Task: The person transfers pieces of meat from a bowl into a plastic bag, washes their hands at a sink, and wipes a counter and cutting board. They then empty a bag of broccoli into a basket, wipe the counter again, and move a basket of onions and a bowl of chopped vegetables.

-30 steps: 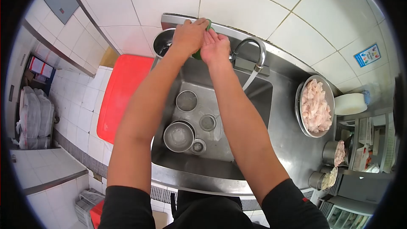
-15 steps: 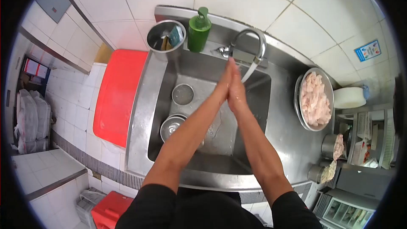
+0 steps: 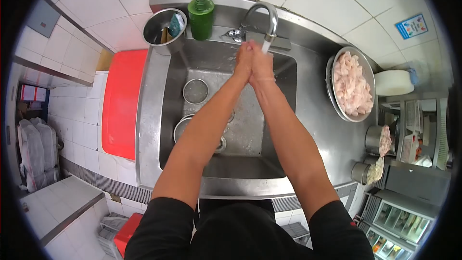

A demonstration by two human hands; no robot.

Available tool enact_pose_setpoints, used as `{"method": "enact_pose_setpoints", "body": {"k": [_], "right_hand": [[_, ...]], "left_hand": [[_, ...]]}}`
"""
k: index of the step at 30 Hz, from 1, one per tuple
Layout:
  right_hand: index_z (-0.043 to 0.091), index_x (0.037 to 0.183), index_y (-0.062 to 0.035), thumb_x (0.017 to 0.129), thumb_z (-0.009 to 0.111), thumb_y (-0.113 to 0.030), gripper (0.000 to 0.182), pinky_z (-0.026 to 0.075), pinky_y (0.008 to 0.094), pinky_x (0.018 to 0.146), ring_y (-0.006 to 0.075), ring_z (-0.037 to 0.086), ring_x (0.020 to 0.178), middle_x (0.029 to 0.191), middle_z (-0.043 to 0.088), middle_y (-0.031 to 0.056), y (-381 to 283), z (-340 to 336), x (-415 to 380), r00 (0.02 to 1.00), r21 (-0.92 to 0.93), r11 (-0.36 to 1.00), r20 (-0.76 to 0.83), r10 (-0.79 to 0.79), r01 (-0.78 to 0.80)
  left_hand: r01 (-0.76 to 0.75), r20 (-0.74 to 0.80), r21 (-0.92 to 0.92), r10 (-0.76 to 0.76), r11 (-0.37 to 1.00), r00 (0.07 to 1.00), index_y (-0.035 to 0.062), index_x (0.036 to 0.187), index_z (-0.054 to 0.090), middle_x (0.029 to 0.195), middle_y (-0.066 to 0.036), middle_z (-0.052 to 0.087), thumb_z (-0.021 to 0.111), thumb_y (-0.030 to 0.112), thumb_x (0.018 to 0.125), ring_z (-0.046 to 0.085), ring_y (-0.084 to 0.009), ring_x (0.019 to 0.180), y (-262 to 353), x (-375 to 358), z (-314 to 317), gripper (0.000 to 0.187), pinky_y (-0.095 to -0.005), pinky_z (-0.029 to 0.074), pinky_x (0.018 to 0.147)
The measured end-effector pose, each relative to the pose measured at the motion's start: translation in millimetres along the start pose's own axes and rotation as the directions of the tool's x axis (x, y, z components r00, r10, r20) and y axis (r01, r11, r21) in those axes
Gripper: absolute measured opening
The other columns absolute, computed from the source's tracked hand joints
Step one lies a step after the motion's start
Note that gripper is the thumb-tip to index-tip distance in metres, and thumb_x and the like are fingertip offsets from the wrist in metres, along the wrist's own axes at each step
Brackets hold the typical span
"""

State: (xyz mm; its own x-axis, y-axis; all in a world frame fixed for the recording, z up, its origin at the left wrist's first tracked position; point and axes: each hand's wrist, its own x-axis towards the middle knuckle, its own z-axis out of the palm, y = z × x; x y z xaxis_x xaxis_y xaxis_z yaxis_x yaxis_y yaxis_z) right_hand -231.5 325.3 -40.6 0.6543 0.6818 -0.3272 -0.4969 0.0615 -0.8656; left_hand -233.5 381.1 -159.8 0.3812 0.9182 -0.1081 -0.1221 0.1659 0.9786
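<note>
My left hand [image 3: 243, 63] and my right hand [image 3: 262, 66] are pressed together, fingers closed around each other, beneath the curved metal tap [image 3: 273, 19]. A stream of water [image 3: 265, 46] falls from the spout onto them. Both hands look wet, and the fingertips are slightly blurred. Below lies a stainless steel sink [image 3: 240, 168]. On its floor are a round metal dish [image 3: 196, 91] and a bowl [image 3: 180, 129] partly hidden by my left forearm. Behind the sink, left of the tap, stands a green pump bottle [image 3: 200, 20].
A metal pot [image 3: 165, 47] with packets inside sits at the back left corner. Left of the counter is a red lid [image 3: 122, 103]. Pale raw meat pieces [image 3: 352, 86] fill a bowl on the right, with smaller metal pots [image 3: 374, 139] beyond.
My hands have gone from palms flat together with straight fingers to clasped, and are now directly under the water. The view has shifted, so the sink sits higher and further left.
</note>
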Motion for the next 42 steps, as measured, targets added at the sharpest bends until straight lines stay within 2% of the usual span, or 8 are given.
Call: {"method": "enact_pose_setpoints", "body": {"k": [10,13,15,19,30,37,39,42], "right_hand": [[0.066,0.102,-0.0014,0.090,0.048,-0.023,0.030,0.049,0.0475,0.078,0.0405,0.063,0.086,0.095,0.065,0.0231,5.7,-21.1,-50.9,0.299,-0.497,-0.190,0.740,-0.602,0.846],[0.066,0.105,-0.0057,0.086,0.055,-0.022,0.027,0.051,0.0442,0.076,0.0371,0.064,0.085,0.093,0.065,0.0213,-10.7,-16.0,-5.5,0.896,-0.893,-0.099,0.426,0.128,0.439],[0.066,0.103,-0.0055,0.086,0.056,-0.024,0.027,0.052,0.0413,0.075,0.0335,0.065,0.084,0.091,0.066,0.0180,-30.4,-13.9,24.1,0.809,-0.849,-0.077,0.466,0.358,0.523],[0.065,0.095,-0.0031,0.084,0.061,-0.030,0.029,0.053,0.0335,0.071,0.0223,0.066,0.081,0.085,0.067,0.0093,-30.8,-29.5,17.5,0.773,-0.699,0.687,0.319,0.549,-0.199],[0.056,0.110,-0.0020,0.084,0.061,-0.029,0.038,0.053,0.0341,0.078,0.0198,0.062,0.093,0.106,0.063,0.0080,73.3,-67.3,43.1,0.794,0.379,0.853,0.604,0.066,-0.359],[0.056,0.101,-0.0022,0.085,0.060,-0.012,0.019,0.053,0.0311,0.063,0.0158,0.062,0.073,0.087,0.062,0.0076,-23.9,-35.8,-12.7,0.716,-0.499,0.861,0.568,0.406,-0.091],[0.057,0.096,-0.0042,0.087,0.059,-0.015,0.014,0.051,0.0332,0.059,0.0168,0.062,0.070,0.080,0.062,0.0071,-3.2,-24.2,-1.4,0.905,-0.205,0.976,0.397,0.151,-0.073],[0.059,0.089,-0.0051,0.092,0.056,-0.022,0.017,0.048,0.0338,0.056,0.0167,0.060,0.065,0.077,0.061,0.0080,0.0,-22.4,2.6,0.983,-0.140,0.990,0.183,0.018,0.008]], "left_hand": [[-0.227,0.109,0.867,0.276,0.444,0.955,0.0139,0.073,0.063,0.072,-0.009,0.066,0.052,0.036,0.086,0.065,-0.0320,0.074,72.2,-29.2,-23.2,0.028,-0.0484,0.049,0.068],[-0.328,0.769,0.626,0.487,-0.708,0.415,0.0110,0.078,0.065,0.074,-0.013,0.066,0.054,0.033,0.084,0.063,-0.0346,0.072,52.9,-60.7,-31.4,0.026,-0.0437,0.050,0.064],[-0.923,0.869,0.383,0.355,-0.042,0.344,0.0111,0.077,0.064,0.076,-0.010,0.065,0.058,0.032,0.077,0.063,-0.0297,0.074,70.4,-75.1,-29.0,0.022,-0.0413,0.051,0.063],[-0.936,0.931,0.346,0.098,0.060,0.351,0.0101,0.077,0.065,0.079,-0.009,0.064,0.060,0.030,0.072,0.062,-0.0259,0.078,103.4,-71.4,-38.4,0.021,-0.0440,0.050,0.066],[-0.835,0.357,0.447,0.793,0.320,0.494,0.0091,0.074,0.065,0.075,-0.011,0.061,0.063,0.020,0.067,0.059,-0.0301,0.094,117.1,-106.6,-6.8,0.014,-0.0455,0.043,0.090],[-0.788,0.913,0.168,0.208,0.593,0.351,0.0107,0.101,0.067,0.098,-0.012,0.063,0.063,0.023,0.077,0.060,-0.0367,0.090,111.0,-28.2,-46.3,0.027,-0.0446,0.046,0.085],[0.558,0.695,-0.456,-0.114,0.693,0.710,0.0055,0.100,0.066,0.095,-0.010,0.065,0.061,0.032,0.087,0.063,-0.0262,0.091,123.9,-61.1,-41.3,0.030,-0.0370,0.050,0.077],[0.348,0.273,-0.556,-0.229,0.755,0.934,0.0006,0.112,0.060,0.101,-0.007,0.063,0.053,0.044,0.094,0.059,-0.0175,0.089,95.0,-56.7,-8.5,0.048,-0.0322,0.048,0.075]]}}
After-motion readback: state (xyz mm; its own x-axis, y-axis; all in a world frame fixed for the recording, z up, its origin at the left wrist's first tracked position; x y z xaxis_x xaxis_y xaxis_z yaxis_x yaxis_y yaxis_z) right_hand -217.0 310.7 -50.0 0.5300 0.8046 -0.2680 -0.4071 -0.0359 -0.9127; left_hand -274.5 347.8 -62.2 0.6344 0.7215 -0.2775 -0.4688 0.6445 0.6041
